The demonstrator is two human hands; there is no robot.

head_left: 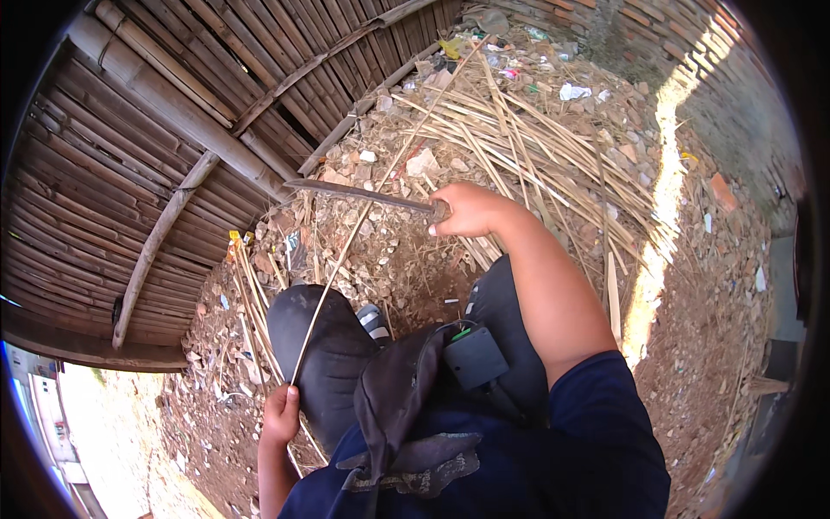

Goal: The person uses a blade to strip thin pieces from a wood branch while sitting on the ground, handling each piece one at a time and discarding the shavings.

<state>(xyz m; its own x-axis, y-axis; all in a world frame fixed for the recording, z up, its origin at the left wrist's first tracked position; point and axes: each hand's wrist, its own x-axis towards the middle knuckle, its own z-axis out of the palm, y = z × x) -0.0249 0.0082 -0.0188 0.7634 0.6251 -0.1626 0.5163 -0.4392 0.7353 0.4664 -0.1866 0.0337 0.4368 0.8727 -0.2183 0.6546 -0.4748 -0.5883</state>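
My right hand [467, 210] grips the handle of a long dark knife [359, 195] whose blade points left and lies across a thin bamboo strip [373, 186]. My left hand [281, 413] holds the near end of that strip beside my left knee. The strip runs up and to the right, toward the heap of bamboo slivers. My knees in dark trousers are between my hands.
A heap of split bamboo strips [536, 138] lies ahead on rubble-strewn earth. A woven bamboo wall [173, 130] stands at the left. A brick wall [692, 52] runs along the upper right. A small black device [474, 356] hangs on my chest.
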